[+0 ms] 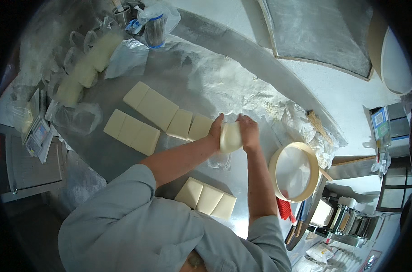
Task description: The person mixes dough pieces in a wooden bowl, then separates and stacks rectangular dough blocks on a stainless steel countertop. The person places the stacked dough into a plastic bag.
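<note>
left hand (216,128) and right hand (249,132) clamp their grip on a pale dough slab (231,138).

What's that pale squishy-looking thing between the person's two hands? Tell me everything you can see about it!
The pale piece looks like soft dough: creamy white, smooth and plain, with rounded lower corners. It's one chunky piece, with no cuts showing. The left hand holds its left side and the right hand its right. It's over the grey metal table; I can't tell whether it touches it.
</note>
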{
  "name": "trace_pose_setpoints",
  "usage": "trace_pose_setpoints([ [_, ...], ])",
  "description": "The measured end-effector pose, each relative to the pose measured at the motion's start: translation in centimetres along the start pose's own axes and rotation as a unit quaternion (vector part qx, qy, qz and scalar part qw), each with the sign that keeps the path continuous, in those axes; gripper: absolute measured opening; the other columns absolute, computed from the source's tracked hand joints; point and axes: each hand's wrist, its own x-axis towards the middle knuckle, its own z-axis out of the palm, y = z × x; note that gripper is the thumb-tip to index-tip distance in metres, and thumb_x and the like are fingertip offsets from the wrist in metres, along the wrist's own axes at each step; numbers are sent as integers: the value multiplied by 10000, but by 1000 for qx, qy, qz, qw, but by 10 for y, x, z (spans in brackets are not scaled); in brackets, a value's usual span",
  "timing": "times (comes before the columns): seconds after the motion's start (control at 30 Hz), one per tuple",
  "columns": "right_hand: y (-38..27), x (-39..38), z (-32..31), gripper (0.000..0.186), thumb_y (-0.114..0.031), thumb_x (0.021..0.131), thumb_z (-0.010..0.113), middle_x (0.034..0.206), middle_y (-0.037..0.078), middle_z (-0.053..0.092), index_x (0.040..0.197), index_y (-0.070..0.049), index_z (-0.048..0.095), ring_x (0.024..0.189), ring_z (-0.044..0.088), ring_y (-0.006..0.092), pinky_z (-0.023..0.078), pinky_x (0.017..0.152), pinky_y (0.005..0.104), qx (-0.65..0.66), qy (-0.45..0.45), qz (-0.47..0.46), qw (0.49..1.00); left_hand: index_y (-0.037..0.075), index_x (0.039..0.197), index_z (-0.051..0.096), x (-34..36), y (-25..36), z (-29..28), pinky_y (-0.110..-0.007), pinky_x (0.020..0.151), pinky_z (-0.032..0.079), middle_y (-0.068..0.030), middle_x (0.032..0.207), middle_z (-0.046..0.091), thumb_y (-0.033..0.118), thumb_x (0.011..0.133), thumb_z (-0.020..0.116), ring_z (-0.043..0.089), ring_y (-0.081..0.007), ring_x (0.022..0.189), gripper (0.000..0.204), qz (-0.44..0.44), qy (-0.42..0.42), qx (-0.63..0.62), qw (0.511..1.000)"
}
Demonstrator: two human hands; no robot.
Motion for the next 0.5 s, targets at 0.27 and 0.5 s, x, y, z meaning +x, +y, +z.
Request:
trace_pose_setpoints([
  [0.27, -9, -8, -25, 182, -179, 799, 497, 790, 77, 580, 927, -63, 552, 784, 573, 246, 457, 687, 356, -194, 81, -123, 970, 94, 1091, 536, 16, -4, -24, -407, 844, 451, -96, 1057, 585, 531, 850, 368, 564, -255, 983, 527, -43, -46, 19, 998],
  [0.5, 15, -13, -34, 256, -287, 900, 472, 923, 58, 609, 980, -58, 552, 746, 567, 163, 472, 688, 276, 757, -80, 167, 626, 75, 1129, 500, -32, 2, 27, -425, 843, 433, -107, 1121, 544, 427, 868, 383, 549, -269, 982, 454, -89, -103, -26, 990],
])
